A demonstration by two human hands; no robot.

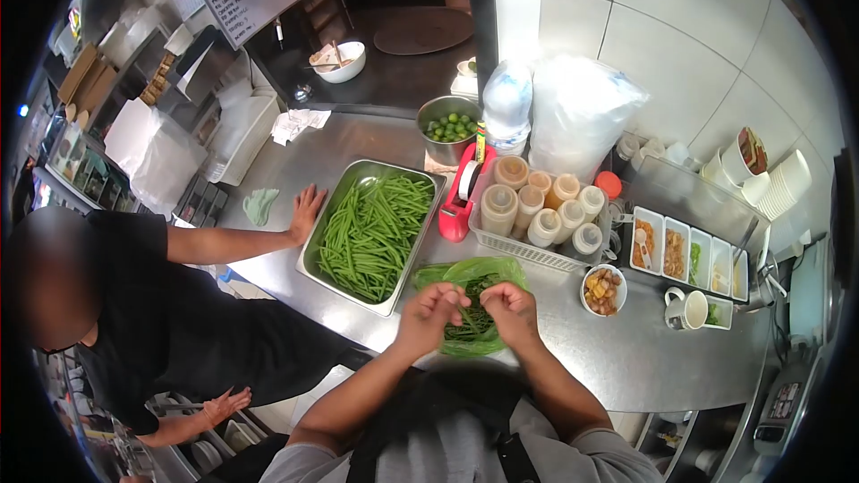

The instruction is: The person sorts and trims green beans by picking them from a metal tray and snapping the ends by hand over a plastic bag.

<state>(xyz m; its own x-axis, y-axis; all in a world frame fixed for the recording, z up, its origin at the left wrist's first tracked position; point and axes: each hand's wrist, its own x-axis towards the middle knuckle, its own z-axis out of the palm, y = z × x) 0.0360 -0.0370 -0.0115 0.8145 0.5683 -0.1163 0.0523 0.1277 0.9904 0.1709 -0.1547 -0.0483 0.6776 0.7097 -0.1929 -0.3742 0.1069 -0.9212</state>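
My left hand [429, 317] is closed in a pinch above a green plastic bag [488, 270], with a green bit showing at its fingertips. Across from it, my right hand [511, 313] is also pinched, over the bag's right side; what it holds is too small to make out. Thin dark green stems [469, 326] lie in the open bag between and below both hands. To the left of the bag, a steel tray [389, 306] is heaped with green beans [371, 233].
Another person [179, 304] stands at the left, one hand [307, 213] on the counter beside the tray. Behind are a red tape dispenser [455, 221], a basket [528, 252] of bottles and a pot [428, 116] of green fruit. Rightward are a bowl [603, 291] and a mug [687, 309].
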